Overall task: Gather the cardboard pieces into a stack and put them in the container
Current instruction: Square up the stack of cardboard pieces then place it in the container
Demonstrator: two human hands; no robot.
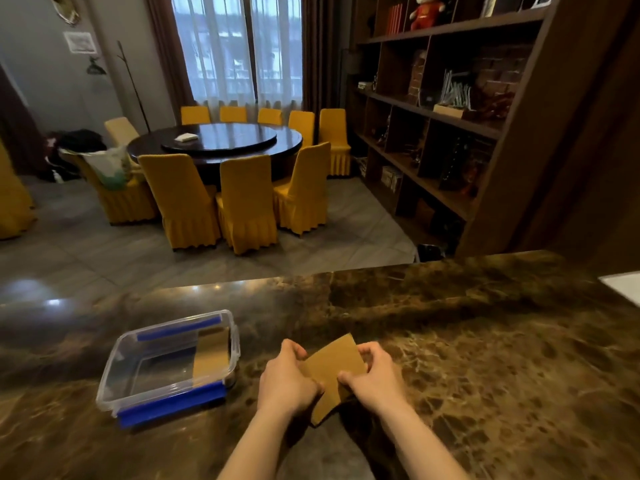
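- Counter (450,323): dark marbled stone, carrying every item below; its far edge runs across the middle of the view.
- Cardboard (334,372): tan pieces held as one tilted bundle over the near edge of the counter, roughly mid-width. How many pieces it holds cannot be told; only the top face shows.
- Left hand (287,379): fingers clamped on the left side of the cardboard, thumb on top.
- Right hand (375,375): fingers clamped on the right side of the cardboard, thumb pressed on the near corner, other fingers curled over the far edge.
- Container (131,344): clear plastic box with blue clips, lid off, standing near the counter's near edge to the left of the hands and apart from them. One tan sheet (212,351) appears to lie along its right side, though it may be partly a reflection.
- Progress: gathering looks done or nearly so, since no loose pieces show on the counter. Left to do, by this judgement: square the bundle, carry it left, and lay it in the container.
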